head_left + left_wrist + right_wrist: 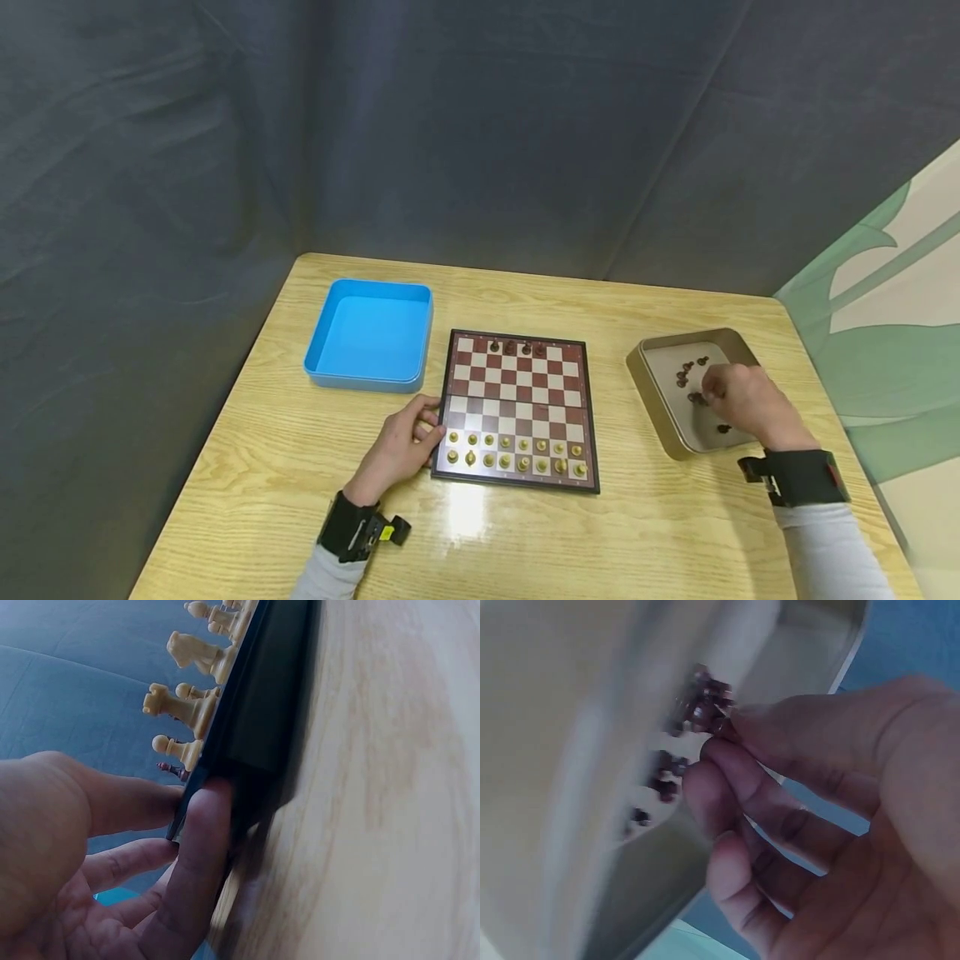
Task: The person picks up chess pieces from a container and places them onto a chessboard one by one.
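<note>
Blue tray (367, 342) nr chessboard (516, 392); R hand (750, 404) blocks pt of tin (658, 413).

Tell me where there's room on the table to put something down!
The table has bare wood between the chessboard and gold-coloured box, and on the chessboard's near side. The blue tray is bare inside. The box is busy: the right hand reaches among dark pieces. Light pieces crowd the chessboard's two near rows, and the left hand holds its left edge.
</note>
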A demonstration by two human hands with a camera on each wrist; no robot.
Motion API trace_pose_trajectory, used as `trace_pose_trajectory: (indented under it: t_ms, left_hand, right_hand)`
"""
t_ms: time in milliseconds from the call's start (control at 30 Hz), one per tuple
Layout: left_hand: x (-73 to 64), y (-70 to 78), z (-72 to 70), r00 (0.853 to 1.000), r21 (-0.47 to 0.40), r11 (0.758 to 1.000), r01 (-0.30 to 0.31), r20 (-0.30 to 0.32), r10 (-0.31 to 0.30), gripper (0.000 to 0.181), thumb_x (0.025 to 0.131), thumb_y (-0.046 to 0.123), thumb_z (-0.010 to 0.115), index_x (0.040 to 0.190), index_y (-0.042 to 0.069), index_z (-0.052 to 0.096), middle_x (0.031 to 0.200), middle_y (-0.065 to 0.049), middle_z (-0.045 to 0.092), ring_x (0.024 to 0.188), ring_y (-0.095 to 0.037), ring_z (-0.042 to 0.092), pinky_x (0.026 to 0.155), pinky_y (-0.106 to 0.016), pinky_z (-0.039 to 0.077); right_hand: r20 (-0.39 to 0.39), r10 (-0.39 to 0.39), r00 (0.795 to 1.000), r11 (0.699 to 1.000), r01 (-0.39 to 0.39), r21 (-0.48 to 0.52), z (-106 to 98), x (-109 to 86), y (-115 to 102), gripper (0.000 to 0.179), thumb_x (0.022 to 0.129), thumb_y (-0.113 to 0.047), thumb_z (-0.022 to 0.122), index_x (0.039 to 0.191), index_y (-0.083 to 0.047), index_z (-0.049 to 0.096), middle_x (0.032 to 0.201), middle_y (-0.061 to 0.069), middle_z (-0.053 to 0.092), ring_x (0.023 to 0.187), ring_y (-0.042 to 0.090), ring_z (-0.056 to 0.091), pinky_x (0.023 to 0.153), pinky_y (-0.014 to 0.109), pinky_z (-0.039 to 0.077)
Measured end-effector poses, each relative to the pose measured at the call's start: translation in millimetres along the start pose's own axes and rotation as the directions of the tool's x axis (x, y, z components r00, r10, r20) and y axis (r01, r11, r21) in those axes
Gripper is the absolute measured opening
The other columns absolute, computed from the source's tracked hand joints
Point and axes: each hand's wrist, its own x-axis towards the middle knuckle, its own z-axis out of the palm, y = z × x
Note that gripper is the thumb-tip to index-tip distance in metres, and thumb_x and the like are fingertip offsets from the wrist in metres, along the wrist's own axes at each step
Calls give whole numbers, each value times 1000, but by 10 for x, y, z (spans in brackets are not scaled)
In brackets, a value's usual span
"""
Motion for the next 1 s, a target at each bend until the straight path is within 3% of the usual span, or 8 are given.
trace_pose_trajectory:
  t_ms: [200, 367, 633, 1000]
  left_hand:
    - [-14, 3, -7, 1000, -2, 1000, 1, 6, -1, 42, 85, 15, 55, 124, 15, 41, 92, -3, 50, 61, -15, 57, 43, -26, 50]
    - [-13, -14, -10, 1000, 2, 1000, 0, 3, 0, 41, 85, 15, 55, 124, 16, 41, 92, -3, 50, 61, -14, 57, 43, -26, 50]
    - [4, -28, -8, 1000, -10, 1000, 8, 0, -8, 40, 85, 16, 56, 123, 17, 41, 92, -2, 50, 61, -14, 57, 43, -26, 50]
    - [5, -22, -7, 1000, -21, 999, -28, 5, 28, 41, 85, 15, 56, 123, 13, 42, 90, -5, 50, 62, -15, 57, 43, -26, 50]
  right_hand:
    - [-47, -12, 999, 999, 14, 53, -157, 41, -112, 3, 78, -9, 58, 80, -8, 60, 66, -1, 56, 54, 13, 50, 44, 28, 41]
    - [-100, -62, 993, 994, 70, 84, -269, 132, -285, 4, 79, -10, 57, 81, -10, 60, 66, -1, 55, 49, 9, 47, 41, 24, 37]
    - [-54, -54, 997, 988, 61, 143, -372, 339, -615, 8, 83, -15, 55, 86, -13, 62, 72, 2, 58, 53, 10, 51, 42, 26, 41]
    - [-91, -112, 990, 983, 124, 137, -348, 649, -932, 3, 81, -16, 58, 82, -13, 60, 71, -2, 57, 57, 11, 50, 44, 26, 41]
